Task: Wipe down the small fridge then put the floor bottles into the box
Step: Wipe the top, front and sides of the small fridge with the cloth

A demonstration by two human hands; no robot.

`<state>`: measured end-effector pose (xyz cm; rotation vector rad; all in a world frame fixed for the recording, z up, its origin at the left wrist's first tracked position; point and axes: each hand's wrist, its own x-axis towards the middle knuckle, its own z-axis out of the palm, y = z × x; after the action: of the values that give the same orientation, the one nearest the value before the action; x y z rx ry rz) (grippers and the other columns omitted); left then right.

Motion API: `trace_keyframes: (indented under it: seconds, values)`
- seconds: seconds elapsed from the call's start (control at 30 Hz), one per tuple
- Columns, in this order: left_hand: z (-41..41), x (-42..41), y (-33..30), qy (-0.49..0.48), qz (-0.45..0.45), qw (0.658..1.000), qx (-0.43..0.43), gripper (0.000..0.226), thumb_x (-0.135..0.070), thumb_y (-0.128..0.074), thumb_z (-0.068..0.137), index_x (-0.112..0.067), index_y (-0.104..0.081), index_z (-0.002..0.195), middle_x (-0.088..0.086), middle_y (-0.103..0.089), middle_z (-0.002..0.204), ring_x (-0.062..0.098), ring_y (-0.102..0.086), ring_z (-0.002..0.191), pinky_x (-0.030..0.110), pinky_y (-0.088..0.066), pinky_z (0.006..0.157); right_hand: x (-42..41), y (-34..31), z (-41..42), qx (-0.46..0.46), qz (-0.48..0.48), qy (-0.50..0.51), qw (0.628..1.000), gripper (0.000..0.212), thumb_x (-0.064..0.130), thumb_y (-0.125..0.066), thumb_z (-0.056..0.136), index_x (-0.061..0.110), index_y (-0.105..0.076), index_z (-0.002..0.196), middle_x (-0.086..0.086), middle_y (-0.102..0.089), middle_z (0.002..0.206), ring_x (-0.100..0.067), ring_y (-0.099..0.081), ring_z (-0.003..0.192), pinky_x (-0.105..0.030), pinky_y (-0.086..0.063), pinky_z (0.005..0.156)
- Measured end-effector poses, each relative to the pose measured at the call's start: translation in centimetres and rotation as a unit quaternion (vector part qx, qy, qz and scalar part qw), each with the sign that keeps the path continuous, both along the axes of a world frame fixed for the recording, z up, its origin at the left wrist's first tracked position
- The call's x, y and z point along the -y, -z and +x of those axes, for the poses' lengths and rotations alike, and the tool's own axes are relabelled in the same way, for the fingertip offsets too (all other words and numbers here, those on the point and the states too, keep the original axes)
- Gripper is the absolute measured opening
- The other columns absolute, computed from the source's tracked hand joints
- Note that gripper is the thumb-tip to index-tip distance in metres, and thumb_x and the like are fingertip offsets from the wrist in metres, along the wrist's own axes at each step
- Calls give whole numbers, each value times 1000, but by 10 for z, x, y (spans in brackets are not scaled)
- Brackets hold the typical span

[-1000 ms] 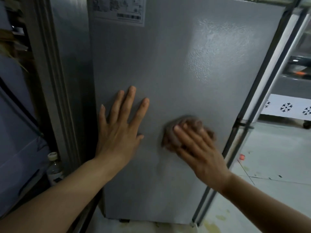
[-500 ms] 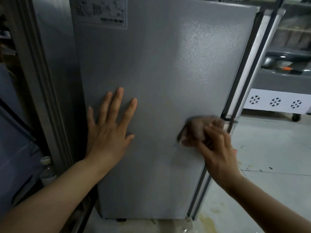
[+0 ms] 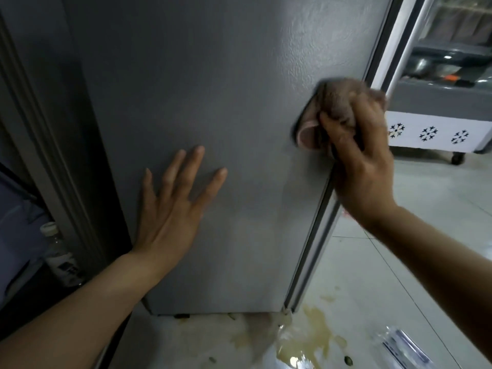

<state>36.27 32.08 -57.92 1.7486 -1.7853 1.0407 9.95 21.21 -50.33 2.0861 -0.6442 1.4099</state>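
The small grey fridge (image 3: 213,75) fills the middle of the head view, its flat side panel facing me. My left hand (image 3: 170,209) lies flat on that panel with fingers spread and straight. My right hand (image 3: 359,155) grips a bunched pinkish-brown cloth (image 3: 327,107) and holds it against the panel's right edge, beside the door seam. A clear plastic bottle (image 3: 60,257) with a pale cap stands on the floor in the dark gap left of the fridge. Another clear bottle (image 3: 402,347) lies on the tiles at the lower right.
A yellowish spill (image 3: 308,339) spreads on the white floor tiles below the fridge's front corner. A chest freezer (image 3: 436,134) with snowflake marks stands on wheels at the right. A dark grey frame (image 3: 48,145) rises at the left.
My right hand has swept the cloth rightward and upward across the panel to its right edge. My left hand has stayed flat on the panel. The view has dropped, showing the floor.
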Motion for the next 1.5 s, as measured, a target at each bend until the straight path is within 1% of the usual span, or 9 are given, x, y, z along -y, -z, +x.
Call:
trace_keyframes:
  seconds: [0.13, 0.23, 0.33, 0.47, 0.63, 0.87, 0.97, 1.2, 1.5]
  values:
    - [4, 5, 8, -6, -4, 1000, 2, 104, -11, -80, 68, -31, -17, 148, 11, -4, 157, 34, -8, 142, 70, -20, 101, -13, 102, -6, -81, 157, -29, 984, 49, 39, -48, 100, 53, -26, 141, 32, -21, 150, 8, -17, 141, -15, -15, 116]
    - [4, 5, 8, 0, -5, 1000, -1, 102, -15, -78, 70, -32, -16, 149, 10, -4, 157, 33, -7, 143, 70, -19, 101, -21, 157, -24, -213, 120, 2, 970, 67, 14, -59, 92, 36, -25, 146, 5, -24, 152, -12, -18, 143, -43, -20, 117]
    - [3, 4, 7, 2, -1, 1000, -9, 98, -13, -76, 72, -32, -17, 148, 9, -4, 157, 33, -7, 142, 70, -20, 101, -21, 157, -36, -353, 46, -24, 934, 46, 11, -63, 85, 17, -54, 130, -13, -41, 144, -29, -38, 134, -46, -41, 107]
    - [3, 3, 4, 23, 3, 1000, -21, 97, -11, -76, 71, -32, -18, 146, 8, -5, 156, 32, -7, 142, 70, -20, 102, -11, 87, -4, -189, 48, -57, 979, 40, 16, -49, 101, 22, -46, 141, -4, -36, 149, -16, -29, 141, -48, -37, 110]
    - [28, -10, 16, 17, -33, 999, -33, 93, -4, -76, 68, -24, -26, 144, 15, -14, 152, 35, -19, 134, 71, -19, 100, -3, 67, 48, -52, -23, -43, 997, 36, 4, -53, 96, 6, -52, 131, -19, -34, 146, -38, -25, 140, -61, -25, 111]
    - [65, -20, 30, 6, 8, 1000, -1, 104, -10, -84, 62, -28, -24, 146, 11, -11, 154, 32, -16, 138, 68, -22, 102, -27, 169, 49, -435, -25, -36, 899, 58, 16, -69, 78, 26, -54, 133, -2, -32, 151, -25, -34, 138, -47, -29, 111]
    - [66, -20, 29, 8, 4, 1000, 4, 105, -13, -84, 63, -28, -23, 146, 11, -12, 154, 32, -17, 138, 67, -25, 101, -24, 138, 54, -425, -39, -59, 903, 47, 13, -60, 85, 21, -56, 131, -7, -37, 148, -26, -40, 136, -47, -33, 110]
    - [81, -25, 42, -5, -28, 998, -52, 104, -4, -79, 66, -23, -18, 149, 13, -9, 155, 34, -17, 138, 60, -7, 108, -14, 63, 102, -118, -68, -37, 990, 34, 10, -52, 98, 10, -55, 131, -16, -38, 146, -35, -31, 139, -56, -22, 113]
    - [90, -35, 37, 36, 18, 998, -50, 105, -3, -80, 66, -20, -16, 148, 10, -7, 155, 31, -14, 140, 60, -14, 107, -39, 126, 117, -419, -68, -69, 903, 39, 16, -66, 89, 20, -60, 128, -5, -39, 148, -26, -41, 135, -46, -38, 109]
